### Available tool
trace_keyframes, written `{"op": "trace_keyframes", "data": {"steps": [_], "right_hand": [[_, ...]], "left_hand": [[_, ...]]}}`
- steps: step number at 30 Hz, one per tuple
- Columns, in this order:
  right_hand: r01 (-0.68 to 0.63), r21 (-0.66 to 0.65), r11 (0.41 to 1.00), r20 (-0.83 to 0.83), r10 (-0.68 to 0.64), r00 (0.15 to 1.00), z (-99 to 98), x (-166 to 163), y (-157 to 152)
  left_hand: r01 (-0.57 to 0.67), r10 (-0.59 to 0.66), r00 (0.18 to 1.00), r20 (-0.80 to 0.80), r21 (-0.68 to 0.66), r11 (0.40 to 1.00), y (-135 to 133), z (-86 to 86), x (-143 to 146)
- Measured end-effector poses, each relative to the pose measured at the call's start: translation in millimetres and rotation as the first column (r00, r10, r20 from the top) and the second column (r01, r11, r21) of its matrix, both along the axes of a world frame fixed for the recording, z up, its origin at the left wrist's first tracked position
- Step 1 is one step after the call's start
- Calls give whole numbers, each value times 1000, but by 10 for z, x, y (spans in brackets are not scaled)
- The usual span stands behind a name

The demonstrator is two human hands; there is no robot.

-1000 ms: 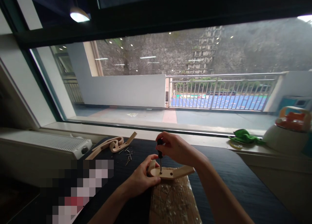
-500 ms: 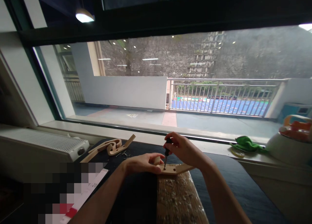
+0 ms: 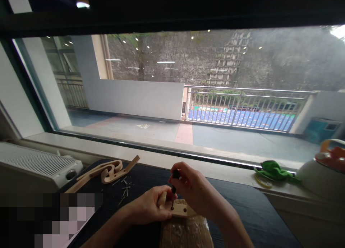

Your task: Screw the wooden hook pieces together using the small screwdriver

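Note:
My right hand (image 3: 188, 185) grips the dark handle of a screwdriver (image 3: 173, 197), which stands nearly upright. Its tip is at a hole in a pale wooden piece (image 3: 179, 210). A second dark hole shows to the right of the tip. My left hand (image 3: 153, 206) is closed on the left end of this wooden piece, thumb in front and fingers behind. Under the piece lies a block wrapped in clear plastic or tape (image 3: 183, 232). Part of the piece's right end is hidden behind my right hand.
Curved wooden pieces (image 3: 111, 172) lie at the table's back left, with several loose screws (image 3: 125, 189) beside them. A green cloth (image 3: 273, 170) and a white kettle-like container (image 3: 320, 172) sit on the windowsill at right. A white radiator (image 3: 40, 165) stands left of the dark table (image 3: 229, 190).
The camera view has shifted, so hands, wooden piece and block appear lower and slightly left. The screwdriver tip stays at the same hole, and both hands keep their hold.

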State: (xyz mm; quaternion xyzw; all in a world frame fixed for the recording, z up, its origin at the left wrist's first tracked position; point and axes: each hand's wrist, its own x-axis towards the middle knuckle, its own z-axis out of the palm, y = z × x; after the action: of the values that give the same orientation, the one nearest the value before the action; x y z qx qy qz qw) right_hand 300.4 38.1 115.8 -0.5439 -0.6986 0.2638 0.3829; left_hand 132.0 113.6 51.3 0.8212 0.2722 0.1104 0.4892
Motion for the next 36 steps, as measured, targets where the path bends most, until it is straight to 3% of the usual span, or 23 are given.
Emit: {"op": "trace_keyframes", "data": {"steps": [8,15,25,36], "right_hand": [[5,33,999,78,-8,997,36,-74,-25],[14,76,997,119,-23,993,-15,-94,-46],[16,136,991,82,-27,996,-125,-62,-6],[-1,122,993,45,-4,999,-137,-87,27]], "left_hand": [[-3,6,998,-58,52,999,-11,101,-13],[19,16,988,-153,221,975,-39,313,-16],[-10,23,998,-50,248,969,-116,104,74],[32,-12,997,-73,272,962,-76,75,19]]}}
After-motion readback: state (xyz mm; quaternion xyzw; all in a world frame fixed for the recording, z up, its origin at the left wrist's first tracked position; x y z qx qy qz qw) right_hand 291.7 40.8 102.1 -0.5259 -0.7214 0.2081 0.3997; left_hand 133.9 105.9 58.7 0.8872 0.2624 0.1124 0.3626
